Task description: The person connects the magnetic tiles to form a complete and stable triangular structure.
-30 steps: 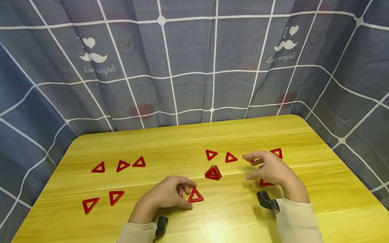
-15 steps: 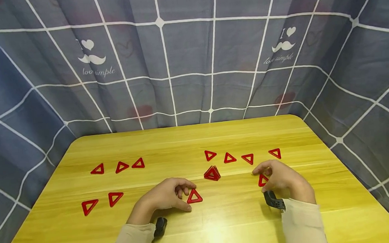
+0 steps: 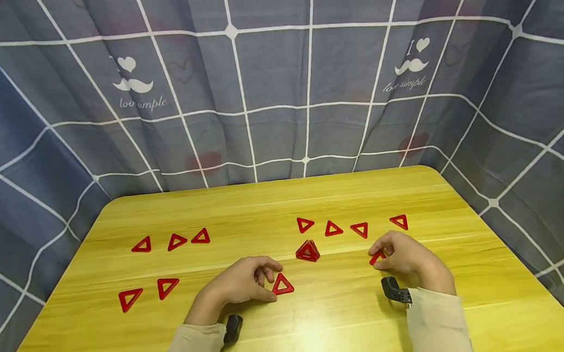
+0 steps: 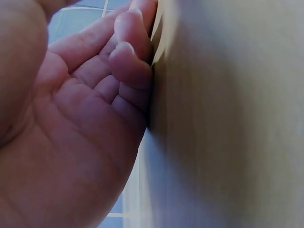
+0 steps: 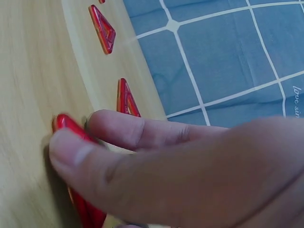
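Note:
My right hand [image 3: 408, 257] pinches a hollow red triangle [image 5: 88, 204] between thumb and fingers, low over the table at the right. The fingers partly cover this piece in the head view. Left of centre, my left hand [image 3: 240, 281] rests on the table with its fingers loosely bent. Another red triangle [image 3: 283, 292] lies flat just right of its thumb and index finger; the left wrist view shows no piece in the palm. Beyond it sits a small overlapping pile of red triangles [image 3: 308, 256].
Several red triangles lie flat along the far right, including one triangle [image 3: 334, 233] near the pile. More lie at the left, such as one triangle [image 3: 123, 301]. A grey-blue checked curtain [image 3: 276, 89] surrounds the wooden table [image 3: 245, 211].
My right hand has come back from the far row toward the nearer right triangle and taken it between thumb and fingers. The left hand has stayed nearly still.

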`<state>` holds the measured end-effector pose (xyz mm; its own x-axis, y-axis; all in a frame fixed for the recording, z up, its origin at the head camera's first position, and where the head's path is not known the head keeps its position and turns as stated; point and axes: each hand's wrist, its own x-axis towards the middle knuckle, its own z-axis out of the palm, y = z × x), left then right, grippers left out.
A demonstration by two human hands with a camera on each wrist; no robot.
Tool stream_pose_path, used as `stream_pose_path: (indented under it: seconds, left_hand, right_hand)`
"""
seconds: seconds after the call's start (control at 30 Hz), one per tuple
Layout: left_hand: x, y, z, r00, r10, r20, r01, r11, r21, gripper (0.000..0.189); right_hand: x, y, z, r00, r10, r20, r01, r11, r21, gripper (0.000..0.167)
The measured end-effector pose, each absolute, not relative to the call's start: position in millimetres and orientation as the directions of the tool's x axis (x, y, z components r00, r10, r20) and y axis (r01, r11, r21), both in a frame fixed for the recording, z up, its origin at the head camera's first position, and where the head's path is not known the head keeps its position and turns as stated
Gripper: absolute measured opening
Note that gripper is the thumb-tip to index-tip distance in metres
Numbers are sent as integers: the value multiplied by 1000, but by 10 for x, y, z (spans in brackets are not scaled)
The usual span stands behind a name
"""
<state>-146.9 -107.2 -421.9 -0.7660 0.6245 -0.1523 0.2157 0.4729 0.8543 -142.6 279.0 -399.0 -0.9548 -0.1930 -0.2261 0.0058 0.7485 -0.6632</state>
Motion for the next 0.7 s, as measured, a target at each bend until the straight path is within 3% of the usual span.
stream_pose_path:
  seconds: [0.23, 0.47, 0.7]
  left_hand:
    - [-1464, -1075, -4219, -774, 613, -160, 205, 481, 853, 41]
    - [-1457, -1072, -4212, -774, 614, -154, 209, 477, 853, 46]
    - [-1463, -1064, -4213, -772, 616, -159, 200, 473, 858, 45]
  right_hand:
    - [-1424, 2775, -3998, -951, -190, -243, 30, 728, -685, 31]
    - [-1423, 2732, -4011, -951, -213, -225, 4, 718, -696, 22]
    - [-1433, 2703, -4048, -958, -129, -257, 100, 690, -717, 23]
